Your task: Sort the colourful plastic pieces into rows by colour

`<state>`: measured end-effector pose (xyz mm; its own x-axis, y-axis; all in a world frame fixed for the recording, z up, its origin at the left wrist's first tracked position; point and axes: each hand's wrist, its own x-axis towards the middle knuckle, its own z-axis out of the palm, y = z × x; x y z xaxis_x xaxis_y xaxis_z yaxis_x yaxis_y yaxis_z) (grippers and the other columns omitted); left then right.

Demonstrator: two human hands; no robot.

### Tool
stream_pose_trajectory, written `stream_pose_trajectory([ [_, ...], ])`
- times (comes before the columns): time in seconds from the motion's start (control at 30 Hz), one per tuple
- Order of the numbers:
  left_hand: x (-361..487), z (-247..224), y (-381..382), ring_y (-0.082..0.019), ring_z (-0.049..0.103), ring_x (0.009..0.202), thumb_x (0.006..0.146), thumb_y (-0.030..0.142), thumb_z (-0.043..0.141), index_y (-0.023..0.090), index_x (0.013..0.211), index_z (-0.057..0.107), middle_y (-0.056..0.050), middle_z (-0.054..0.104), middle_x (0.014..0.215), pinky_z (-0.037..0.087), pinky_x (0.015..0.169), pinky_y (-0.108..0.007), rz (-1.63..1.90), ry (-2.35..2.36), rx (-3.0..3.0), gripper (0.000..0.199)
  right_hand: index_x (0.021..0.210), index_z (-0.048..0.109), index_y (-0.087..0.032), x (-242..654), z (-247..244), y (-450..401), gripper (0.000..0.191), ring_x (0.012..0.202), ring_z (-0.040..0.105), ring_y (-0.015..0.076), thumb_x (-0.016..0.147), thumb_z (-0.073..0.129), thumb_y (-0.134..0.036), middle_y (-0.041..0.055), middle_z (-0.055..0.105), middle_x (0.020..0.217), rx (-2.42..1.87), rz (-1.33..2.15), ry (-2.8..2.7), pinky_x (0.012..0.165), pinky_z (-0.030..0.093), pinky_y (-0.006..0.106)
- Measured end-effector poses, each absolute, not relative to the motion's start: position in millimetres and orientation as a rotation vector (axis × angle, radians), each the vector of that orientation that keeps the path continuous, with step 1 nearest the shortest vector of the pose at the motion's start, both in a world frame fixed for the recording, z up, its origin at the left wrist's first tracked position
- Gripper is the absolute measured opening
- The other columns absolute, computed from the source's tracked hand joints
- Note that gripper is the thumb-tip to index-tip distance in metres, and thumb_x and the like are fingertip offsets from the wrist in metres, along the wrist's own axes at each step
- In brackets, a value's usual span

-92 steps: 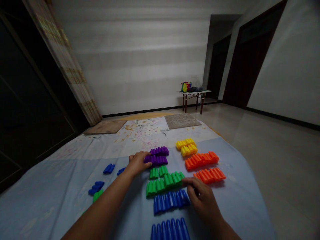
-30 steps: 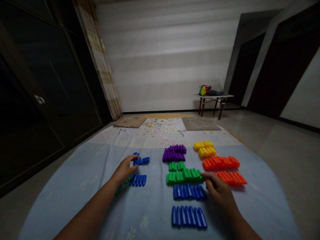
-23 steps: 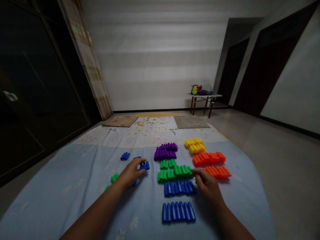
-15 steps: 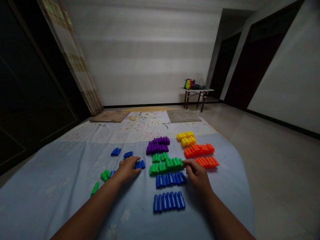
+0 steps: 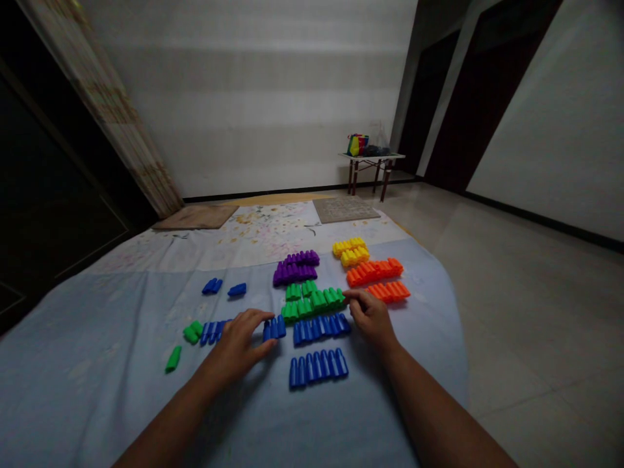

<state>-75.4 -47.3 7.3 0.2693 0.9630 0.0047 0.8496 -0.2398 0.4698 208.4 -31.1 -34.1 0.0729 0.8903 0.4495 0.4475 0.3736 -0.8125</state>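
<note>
My left hand [image 5: 244, 341] has its thumb and index finger about a short row of blue bullet-shaped caps [image 5: 274, 327], pinching it at its two ends. My right hand [image 5: 374, 318] is loosely curled, its index fingertip at the right end of the green cap rows [image 5: 316, 301]; nothing shows in its fingers. Two longer rows of blue caps lie in front, a farther one [image 5: 322, 329] and a nearer one [image 5: 318, 368]. More blue caps [image 5: 210, 332] sit partly hidden behind my left hand, beside two green caps [image 5: 194, 331].
Purple caps [image 5: 295, 268], yellow caps [image 5: 351, 251] and orange caps [image 5: 375, 271] lie beyond in rows. Small blue groups [image 5: 212, 286] and a lone green cap [image 5: 173, 359] lie at left. Two flat boards [image 5: 345, 209] rest on the cloth-covered table's far end; a small table [image 5: 373, 156] stands behind.
My left hand has drawn the short blue row nearer to me and rightward, toward the longer blue rows. My right index finger stays at the green row's end. The view has shifted slightly.
</note>
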Motion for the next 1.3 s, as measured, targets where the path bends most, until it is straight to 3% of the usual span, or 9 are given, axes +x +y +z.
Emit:
stream_pose_trajectory([
  [0.27,-41,3,-85,-0.023,0.05,0.104,0.069,0.045,0.06,0.03,0.109,0.057,-0.005,0.058,0.109,0.033,0.093,-0.04,0.385,1.454,2.176,0.043,0.09,0.065,-0.018,209,-36,-30,0.025,0.063,0.059,0.0135,0.078,0.044,-0.022,0.0028,0.066,0.074,-1.228,0.498,-1.554,0.058,0.048,0.025],
  [0.7,-33,-6,-91,-0.025,0.047,0.108,0.062,0.037,0.068,0.03,0.114,0.054,-0.006,0.055,0.113,0.031,0.094,-0.04,0.33,1.474,2.164,0.054,0.09,0.064,-0.018,210,-32,-33,0.024,0.062,0.059,0.0134,0.079,0.043,-0.023,0.003,0.066,0.075,-1.238,0.469,-1.569,0.059,0.048,0.025],
  [0.83,-34,-10,-95,-0.025,0.047,0.107,0.064,0.034,0.067,0.03,0.111,0.056,-0.005,0.056,0.111,0.031,0.094,-0.041,0.38,1.442,2.195,0.048,0.09,0.064,-0.018,210,-32,-34,0.023,0.064,0.059,0.0143,0.08,0.044,-0.024,0.0039,0.066,0.076,-1.246,0.484,-1.566,0.06,0.048,0.026],
  [0.97,-33,-2,-98,-0.024,0.045,0.109,0.062,0.039,0.069,0.03,0.114,0.054,-0.005,0.056,0.112,0.031,0.095,-0.041,0.412,1.451,2.172,0.055,0.091,0.064,-0.017,211,-35,-36,0.025,0.064,0.059,0.0152,0.08,0.044,-0.027,0.0045,0.066,0.076,-1.25,0.515,-1.564,0.059,0.048,0.026],
  [1.1,-50,8,-93,-0.022,0.049,0.106,0.073,0.048,0.056,0.027,0.112,0.055,-0.005,0.057,0.112,0.033,0.093,-0.04,0.584,1.624,2.141,0.045,0.092,0.064,-0.017,213,-40,-35,0.026,0.066,0.06,0.016,0.08,0.045,-0.03,0.0053,0.067,0.078,-1.263,0.54,-1.566,0.06,0.049,0.027],
  [1.3,-104,-3,-73,-0.022,0.051,0.105,0.081,0.038,0.042,0.019,0.109,0.056,-0.009,0.058,0.111,0.035,0.088,-0.039,0.601,2.277,2.003,0.037,0.093,0.064,-0.017,214,-42,-35,0.028,0.066,0.061,0.0168,0.078,0.046,-0.032,0.0053,0.067,0.079,-1.301,0.525,-1.554,0.062,0.049,0.028],
])
